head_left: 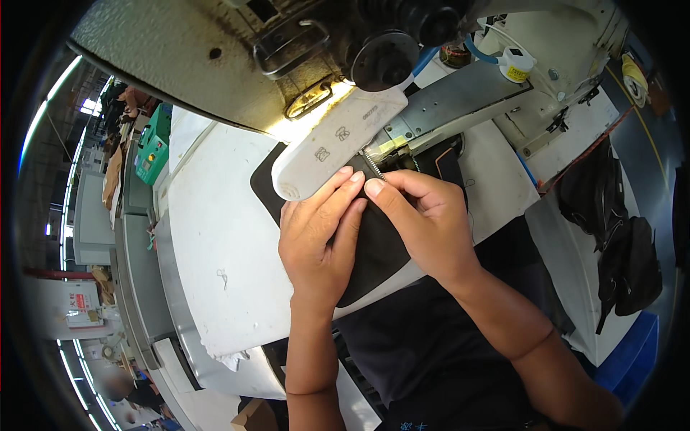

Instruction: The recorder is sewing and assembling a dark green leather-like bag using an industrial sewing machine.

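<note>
A dark fabric piece (379, 260) with rounded corners lies under the sewing machine (194, 54). A zipper (374, 166) with metal teeth runs along it toward the lit sewing area. My left hand (314, 241) rests on the fabric with its fingers stretched forward, the fingertips beside the zipper. Thumb and forefinger of my right hand (436, 226) are pinched together on the zipper's near end. A pale, elongated guard (334, 147) with small drawings hangs over the work and hides the needle.
A white worktable (215, 237) spreads out on the left, with a loose thread on it. Behind the work runs the metal machine arm (460, 100). Black bags (625, 251) lie at the right, above a blue bin (632, 359). A green box (153, 146) stands far left.
</note>
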The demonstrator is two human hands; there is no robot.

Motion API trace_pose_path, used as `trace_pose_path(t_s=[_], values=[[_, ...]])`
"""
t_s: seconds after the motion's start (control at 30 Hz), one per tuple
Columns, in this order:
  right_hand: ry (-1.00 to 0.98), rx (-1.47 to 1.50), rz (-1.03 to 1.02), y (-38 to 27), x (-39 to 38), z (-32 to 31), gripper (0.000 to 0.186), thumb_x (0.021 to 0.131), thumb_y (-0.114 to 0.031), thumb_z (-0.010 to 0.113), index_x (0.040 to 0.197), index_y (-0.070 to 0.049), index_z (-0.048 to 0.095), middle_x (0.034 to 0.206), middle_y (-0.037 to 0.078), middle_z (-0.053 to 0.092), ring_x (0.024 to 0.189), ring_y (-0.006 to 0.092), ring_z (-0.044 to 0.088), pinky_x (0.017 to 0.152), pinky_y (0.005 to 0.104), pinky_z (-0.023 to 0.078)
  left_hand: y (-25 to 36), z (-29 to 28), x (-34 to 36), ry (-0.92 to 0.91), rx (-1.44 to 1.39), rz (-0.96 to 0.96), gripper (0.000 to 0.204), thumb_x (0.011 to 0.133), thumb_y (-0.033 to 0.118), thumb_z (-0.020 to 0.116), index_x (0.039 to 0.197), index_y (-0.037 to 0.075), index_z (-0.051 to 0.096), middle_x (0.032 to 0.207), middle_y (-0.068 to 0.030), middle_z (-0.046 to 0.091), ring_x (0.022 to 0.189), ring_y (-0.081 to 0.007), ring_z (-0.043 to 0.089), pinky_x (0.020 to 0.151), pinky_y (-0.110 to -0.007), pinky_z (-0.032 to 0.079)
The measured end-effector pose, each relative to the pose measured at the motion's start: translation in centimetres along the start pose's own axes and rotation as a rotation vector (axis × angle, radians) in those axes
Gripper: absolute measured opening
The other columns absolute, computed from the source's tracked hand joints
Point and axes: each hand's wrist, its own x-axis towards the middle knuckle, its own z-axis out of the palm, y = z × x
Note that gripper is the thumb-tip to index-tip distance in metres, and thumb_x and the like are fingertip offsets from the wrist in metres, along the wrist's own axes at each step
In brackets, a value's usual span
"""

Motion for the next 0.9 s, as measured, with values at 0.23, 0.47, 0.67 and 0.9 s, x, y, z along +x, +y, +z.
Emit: trace_pose_path(t_s=[0.23,0.47,0.67,0.9], values=[[0.021,0.034,-0.055,0.7,0.9,0.6,0.018,0.098,-0.010,0.068,0.092,0.007,0.071,0.067,-0.002,0.059,0.065,0.0004,0.046,0.054,0.0237,0.036,-0.1,-0.3,0.7,0.004,-0.028,-0.047,0.028,0.088,0.006,0.080,0.116,0.009,0.079,0.114,-0.0093,0.078,0.102,-0.0240,0.072,0.092,-0.034,0.052],[0.024,0.028,-0.002,0.0,1.4,-0.2,0.019,0.097,-0.009,0.067,0.089,0.008,0.070,0.065,-0.004,0.058,0.063,0.0002,0.045,0.053,0.0238,0.034,0.6,-0.1,1.1,-0.072,-0.146,-0.199,0.029,0.090,0.001,0.076,0.119,0.002,0.077,0.119,-0.0113,0.077,0.120,-0.0262,0.068,0.109,-0.038,0.048],[-0.082,-0.145,-0.001,-1.2,1.4,-0.4,0.023,0.100,-0.015,0.064,0.091,0.005,0.067,0.067,0.007,0.059,0.061,0.0118,0.050,0.057,0.0311,0.040,0.9,-0.4,0.7,-0.037,-0.209,-0.205,0.037,0.088,0.011,0.081,0.123,0.003,0.074,0.121,-0.0152,0.074,0.116,-0.0309,0.068,0.101,-0.038,0.051],[-0.557,-0.888,-0.076,-6.0,3.3,-3.5,0.033,0.101,-0.025,0.062,0.083,0.003,0.061,0.073,0.019,0.059,0.065,0.0342,0.052,0.064,0.0437,0.043,4.8,2.2,-2.3,0.007,0.057,-0.237,0.077,0.085,0.011,0.078,0.153,-0.001,0.043,0.153,-0.0228,0.046,0.143,-0.0428,0.043,0.118,-0.050,0.036]])
